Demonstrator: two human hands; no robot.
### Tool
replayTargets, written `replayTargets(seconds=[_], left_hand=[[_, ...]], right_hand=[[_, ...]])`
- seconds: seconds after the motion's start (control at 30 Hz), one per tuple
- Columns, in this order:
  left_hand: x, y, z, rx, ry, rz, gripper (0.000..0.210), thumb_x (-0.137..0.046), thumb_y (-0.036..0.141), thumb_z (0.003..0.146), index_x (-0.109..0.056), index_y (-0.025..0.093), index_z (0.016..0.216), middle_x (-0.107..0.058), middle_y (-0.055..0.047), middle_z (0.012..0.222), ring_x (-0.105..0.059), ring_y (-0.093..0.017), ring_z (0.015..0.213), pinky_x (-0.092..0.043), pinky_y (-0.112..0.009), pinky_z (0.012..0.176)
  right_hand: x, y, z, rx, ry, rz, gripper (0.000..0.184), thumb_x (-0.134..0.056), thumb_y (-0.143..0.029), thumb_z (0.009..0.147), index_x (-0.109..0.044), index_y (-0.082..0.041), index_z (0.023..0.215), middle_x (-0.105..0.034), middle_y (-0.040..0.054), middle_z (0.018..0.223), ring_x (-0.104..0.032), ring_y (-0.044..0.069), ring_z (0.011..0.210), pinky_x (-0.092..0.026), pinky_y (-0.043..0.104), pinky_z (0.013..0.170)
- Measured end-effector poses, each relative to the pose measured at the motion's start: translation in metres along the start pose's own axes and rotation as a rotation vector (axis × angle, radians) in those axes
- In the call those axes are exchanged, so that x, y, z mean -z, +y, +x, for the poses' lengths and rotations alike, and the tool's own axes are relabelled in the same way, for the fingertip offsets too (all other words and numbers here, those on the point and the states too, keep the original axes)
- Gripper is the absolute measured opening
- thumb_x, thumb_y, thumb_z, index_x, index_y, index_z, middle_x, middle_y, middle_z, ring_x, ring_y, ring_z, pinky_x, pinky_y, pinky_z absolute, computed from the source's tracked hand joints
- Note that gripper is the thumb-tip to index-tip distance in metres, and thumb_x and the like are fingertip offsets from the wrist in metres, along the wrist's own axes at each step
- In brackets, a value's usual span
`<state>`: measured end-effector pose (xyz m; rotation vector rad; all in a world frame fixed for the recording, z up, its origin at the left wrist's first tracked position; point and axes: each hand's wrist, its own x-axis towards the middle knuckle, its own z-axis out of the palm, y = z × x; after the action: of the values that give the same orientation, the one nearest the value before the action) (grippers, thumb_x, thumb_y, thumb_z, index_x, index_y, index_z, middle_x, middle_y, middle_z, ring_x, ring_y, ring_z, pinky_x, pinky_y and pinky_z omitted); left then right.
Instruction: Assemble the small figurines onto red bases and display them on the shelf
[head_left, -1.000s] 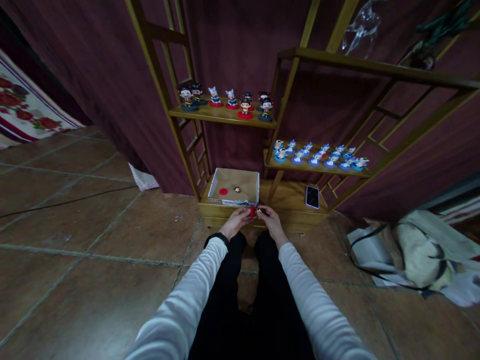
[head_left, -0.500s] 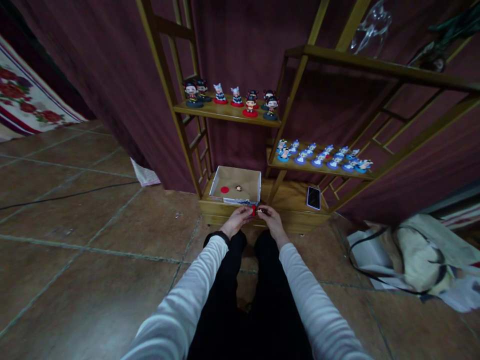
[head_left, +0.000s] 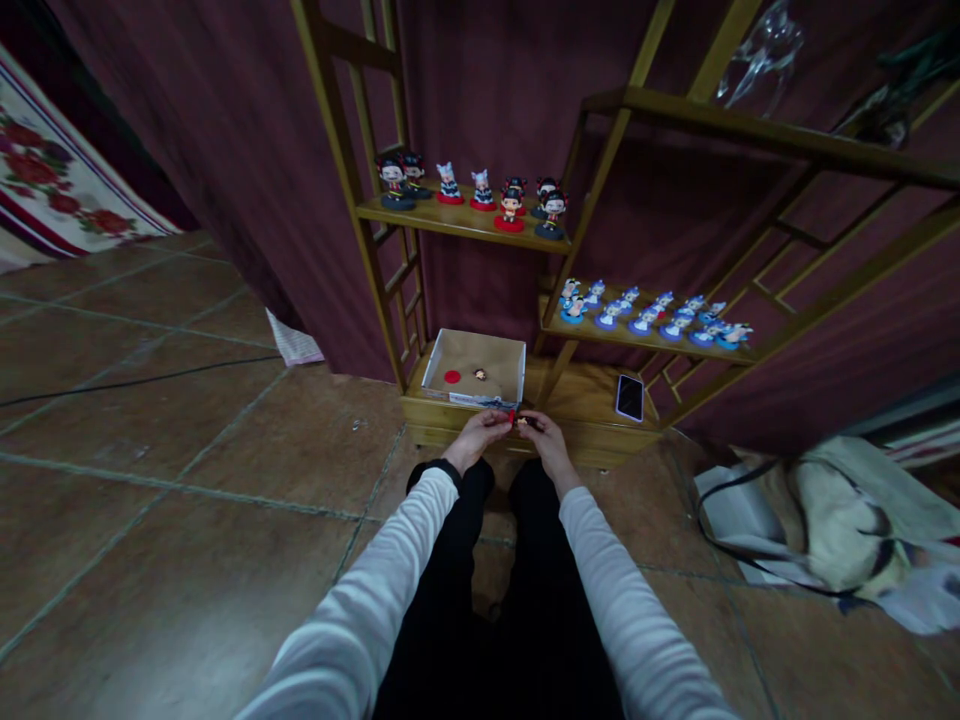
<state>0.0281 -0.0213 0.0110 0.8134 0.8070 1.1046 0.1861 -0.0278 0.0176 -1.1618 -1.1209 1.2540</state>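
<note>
At the box's (head_left: 491, 348) five o'clock, my left grip (head_left: 472, 440) pinches a red disc (head_left: 512, 416), just turned edge-on, seemingly squared to the figure (head_left: 523, 421) my right grip (head_left: 546, 442) pinches.

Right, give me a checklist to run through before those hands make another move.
1. Left hand has its piece: ok, its fingertips hold a small red plastic-looking piece.
2. Right hand has its piece: ok, it holds a small dark-haired figurine piece.
3. Held pieces joined: cannot tell, too small.
4. Loose parts inside the open rectangular cardboard box: ok, a flat round red disc and a small dark-topped piece lie in it.
5. Black-screened phone with a pale rim away from the hands: ok, it lies on the brown wooden cabinet.
</note>
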Motion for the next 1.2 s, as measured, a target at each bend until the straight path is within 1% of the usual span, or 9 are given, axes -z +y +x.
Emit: replayTargets(seconds=[0.1,0.2,0.33,0.43,0.67,0.77,0.87,1.0,1.2], left_hand=[[-0.0008,0.0002,-0.0003,-0.008,-0.007,0.003,0.031,-0.079,0.022,0.058,-0.064,0.013,0.083,-0.065,-0.002,0.080,-0.058,-0.011,0.076,-0.041,-0.025,0.077],[-0.0007,0.0004,-0.0004,-0.003,-0.008,-0.006,0.031,-0.079,0.021,0.058,-0.064,0.012,0.083,-0.065,-0.002,0.080,-0.059,-0.011,0.075,-0.041,-0.025,0.077],[0.0009,0.0003,-0.0005,0.035,-0.022,-0.058,0.031,-0.080,0.021,0.059,-0.064,0.012,0.084,-0.066,-0.004,0.083,-0.061,-0.013,0.078,-0.043,-0.028,0.081],[0.0012,0.0009,-0.0014,0.058,-0.027,-0.090,0.031,-0.080,0.022,0.060,-0.064,0.012,0.085,-0.067,-0.005,0.085,-0.062,-0.014,0.080,-0.044,-0.030,0.084],[0.0003,0.0025,-0.0034,0.057,-0.028,-0.112,0.030,-0.080,0.022,0.061,-0.064,0.012,0.085,-0.068,-0.006,0.087,-0.063,-0.014,0.081,-0.046,-0.032,0.086],[0.0009,0.0012,-0.0026,0.057,-0.023,-0.097,0.030,-0.080,0.021,0.060,-0.064,0.011,0.084,-0.068,-0.005,0.085,-0.063,-0.014,0.080,-0.045,-0.031,0.084],[0.0015,-0.0005,-0.0017,0.043,-0.010,-0.064,0.030,-0.080,0.021,0.059,-0.064,0.012,0.083,-0.068,-0.004,0.082,-0.062,-0.012,0.077,-0.045,-0.027,0.080],[0.0019,-0.0016,-0.0016,0.019,-0.007,-0.026,0.030,-0.080,0.021,0.059,-0.064,0.012,0.083,-0.067,-0.003,0.081,-0.061,-0.011,0.075,-0.043,-0.025,0.075],[0.0014,-0.0006,-0.0023,0.046,-0.017,-0.053,0.029,-0.079,0.023,0.061,-0.064,0.012,0.084,-0.067,-0.005,0.085,-0.062,-0.013,0.079,-0.044,-0.030,0.084]], right_hand=[[0.0001,0.0012,0.0006,-0.008,0.001,0.013,0.041,-0.074,-0.038,0.057,-0.068,-0.022,0.094,-0.067,0.0004,0.081,-0.056,0.014,0.067,-0.046,0.028,0.066],[0.0009,0.0021,0.0013,-0.014,-0.012,0.019,0.040,-0.074,-0.038,0.057,-0.068,-0.022,0.093,-0.067,0.0005,0.082,-0.057,0.014,0.070,-0.047,0.028,0.067],[0.0018,0.0010,0.0007,-0.003,-0.033,0.024,0.038,-0.074,-0.037,0.057,-0.068,-0.023,0.092,-0.067,0.0005,0.082,-0.057,0.015,0.072,-0.047,0.028,0.069],[0.0016,-0.0005,-0.0003,0.020,-0.043,0.025,0.036,-0.074,-0.035,0.058,-0.068,-0.023,0.091,-0.067,0.0005,0.083,-0.058,0.015,0.074,-0.047,0.029,0.072],[0.0018,-0.0006,-0.0002,0.041,-0.046,0.011,0.034,-0.075,-0.035,0.057,-0.068,-0.024,0.088,-0.069,0.0003,0.085,-0.060,0.017,0.081,-0.047,0.032,0.080],[0.0021,-0.0007,-0.0005,0.033,-0.051,0.000,0.035,-0.074,-0.034,0.058,-0.068,-0.023,0.090,-0.068,0.0002,0.084,-0.059,0.016,0.078,-0.047,0.031,0.078],[0.0018,-0.0007,-0.0008,0.005,-0.039,-0.010,0.036,-0.073,-0.035,0.059,-0.067,-0.023,0.092,-0.067,-0.0004,0.080,-0.058,0.014,0.072,-0.047,0.029,0.072],[0.0012,-0.0005,-0.0006,-0.014,-0.027,-0.020,0.038,-0.074,-0.037,0.057,-0.067,-0.022,0.091,-0.067,-0.0005,0.077,-0.057,0.014,0.069,-0.047,0.028,0.068],[0.0014,-0.0004,-0.0008,0.001,-0.040,-0.004,0.036,-0.074,-0.036,0.057,-0.067,-0.023,0.090,-0.067,-0.0004,0.078,-0.058,0.014,0.071,-0.047,0.029,0.071]])
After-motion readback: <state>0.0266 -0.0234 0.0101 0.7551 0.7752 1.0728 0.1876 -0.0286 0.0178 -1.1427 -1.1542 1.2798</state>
